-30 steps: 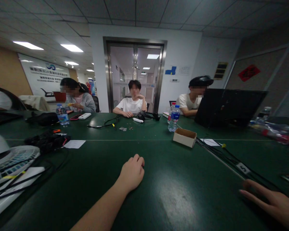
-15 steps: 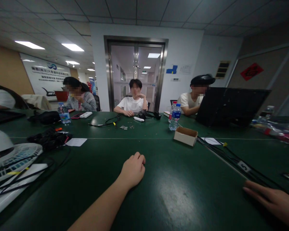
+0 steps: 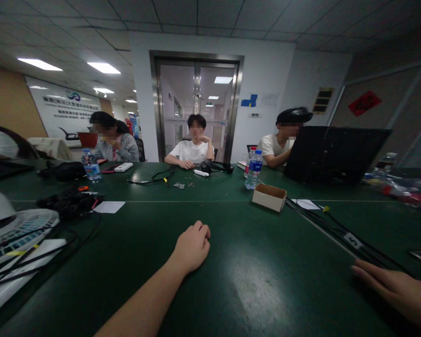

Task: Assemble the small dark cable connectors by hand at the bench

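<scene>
My left hand rests on the green table near the middle, its fingers curled in and closed, with no object showing in them. At the right edge my right hand lies on its side with the fingers stretched out, holding nothing visible. Its fingertips are close to a bundle of black cables with a white tag marked 5. Beyond the hands, to the right of the middle, stands an open cardboard box.
Two bottles stand behind the box, left of a black monitor. A white fan, black cables and a sheet of paper lie at left. Several people sit around the table, one straight across.
The whole view has shifted very slightly, so things appear a little further left. Neither hand has visibly changed its pose.
</scene>
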Tool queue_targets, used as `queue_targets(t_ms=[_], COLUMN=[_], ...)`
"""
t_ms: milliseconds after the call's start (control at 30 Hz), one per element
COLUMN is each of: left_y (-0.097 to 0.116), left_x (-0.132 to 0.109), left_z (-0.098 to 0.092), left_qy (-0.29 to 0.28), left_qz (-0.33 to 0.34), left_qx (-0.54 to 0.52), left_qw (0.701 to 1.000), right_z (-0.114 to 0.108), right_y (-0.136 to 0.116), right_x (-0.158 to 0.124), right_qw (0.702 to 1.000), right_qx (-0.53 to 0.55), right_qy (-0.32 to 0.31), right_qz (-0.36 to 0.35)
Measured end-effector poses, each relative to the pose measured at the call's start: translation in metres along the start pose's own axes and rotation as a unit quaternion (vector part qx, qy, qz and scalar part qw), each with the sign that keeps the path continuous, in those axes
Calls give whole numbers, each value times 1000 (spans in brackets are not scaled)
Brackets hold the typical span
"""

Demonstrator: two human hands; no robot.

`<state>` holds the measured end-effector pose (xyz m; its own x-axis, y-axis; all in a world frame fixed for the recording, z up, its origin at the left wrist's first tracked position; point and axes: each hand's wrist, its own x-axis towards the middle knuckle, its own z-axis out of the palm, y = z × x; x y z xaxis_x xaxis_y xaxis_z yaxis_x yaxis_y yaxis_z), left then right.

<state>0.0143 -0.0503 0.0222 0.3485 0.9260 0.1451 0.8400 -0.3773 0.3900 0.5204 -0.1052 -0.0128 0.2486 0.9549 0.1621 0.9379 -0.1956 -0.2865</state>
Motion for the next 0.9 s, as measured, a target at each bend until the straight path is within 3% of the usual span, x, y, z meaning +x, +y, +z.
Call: queue_targets(t_ms=[100,333,500,900], left_y=[0,-4,-6,-6], left_x=[0,1,1,1], left_z=[0,4,6,5], left_qy=[-1,18,18,18], left_qz=[-3,15,15,18], left_qx=[3,2,-7,-12], left_qw=[1000,1000,1000,1000], right_z=[-1,-9,-13,-11], right_y=[-1,-17,-29,-18], right_x=[0,-5,-9,-6], right_qw=[993,994,991,992], right_qx=[32,42,70,38], right_qy=[-111,-85,-115,-111], right_qz=[14,53,1,36])
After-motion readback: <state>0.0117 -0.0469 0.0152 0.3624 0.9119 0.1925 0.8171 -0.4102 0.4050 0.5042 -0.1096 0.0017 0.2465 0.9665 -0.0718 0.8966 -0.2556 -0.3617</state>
